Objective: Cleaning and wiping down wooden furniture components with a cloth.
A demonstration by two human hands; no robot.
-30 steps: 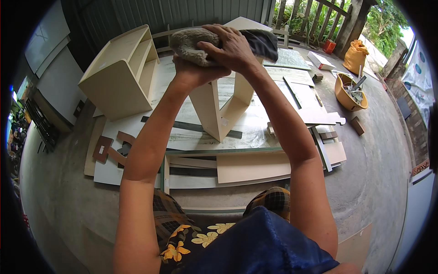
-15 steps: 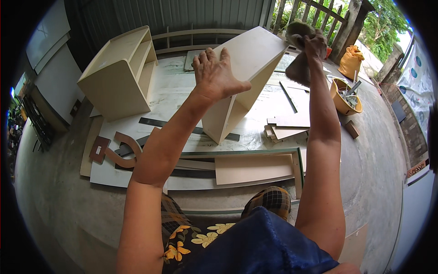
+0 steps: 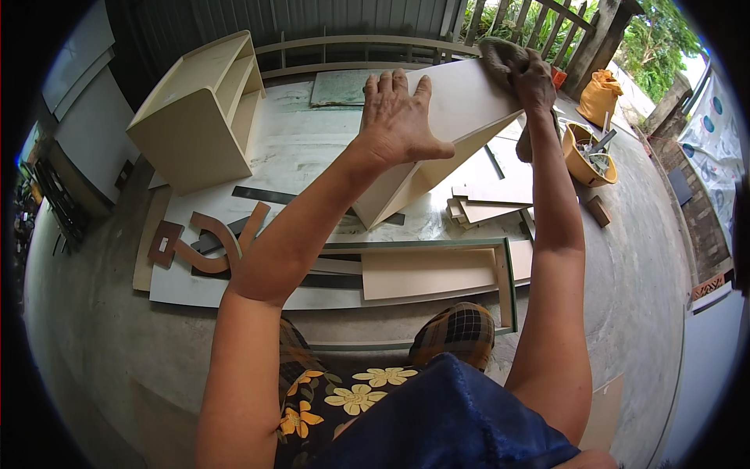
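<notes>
A cream-coloured wooden box unit [image 3: 461, 91] stands tilted in front of me, one lower corner down on the white board. My left hand [image 3: 400, 121] lies on its upper panel with fingers spread and thumb out to the right. With my right hand [image 3: 534, 84] I grip a grey-brown cloth [image 3: 498, 62] at the panel's far right edge. Part of the cloth hangs below that hand. A second cream unit [image 3: 190, 117], with open shelves, stands to the left.
Under the units lies a white board [image 3: 293, 133]. Nearer me are a green-edged frame [image 3: 509, 285], curved brown pieces [image 3: 207, 259] and stacked offcuts [image 3: 492, 209]. A yellow bucket [image 3: 586, 166] and an orange sack [image 3: 600, 98] stand at right, by a wooden fence [image 3: 539, 31].
The tilted unit has shifted right and leaned lower. My left hand has moved right along with it. The cloth in my right hand has come down onto the panel's edge.
</notes>
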